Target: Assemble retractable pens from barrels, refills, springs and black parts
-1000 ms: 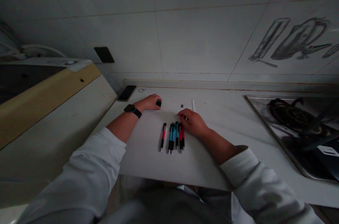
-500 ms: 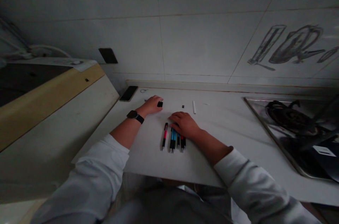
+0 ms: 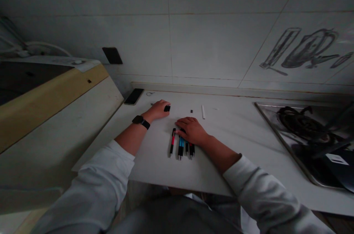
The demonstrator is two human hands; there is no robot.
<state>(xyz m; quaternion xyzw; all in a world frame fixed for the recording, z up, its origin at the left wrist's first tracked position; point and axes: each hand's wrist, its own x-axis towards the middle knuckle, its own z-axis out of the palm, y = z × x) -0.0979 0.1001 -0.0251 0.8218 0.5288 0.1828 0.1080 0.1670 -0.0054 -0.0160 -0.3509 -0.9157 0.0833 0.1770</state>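
Several red and blue pens [image 3: 181, 147] with black grips lie side by side on the white countertop [image 3: 155, 160]. My right hand [image 3: 191, 131] rests palm down on their upper ends, fingers curled over them. One red pen [image 3: 172, 142] lies slightly apart on the left, touched by my fingertip. My left hand [image 3: 158, 109], with a black watch [image 3: 141, 121] on its wrist, lies farther back, fingers closed on a small black object [image 3: 167, 108].
A dark phone [image 3: 134, 96] lies at the counter's back left corner. A tiny black piece [image 3: 191, 111] and a short white stick [image 3: 203, 111] lie behind my right hand. A gas stove [image 3: 309, 134] fills the right side. A tiled wall stands behind.
My right hand has slid left from the right end of the pen row to lie over the pens' tops. The left hand has stayed put.
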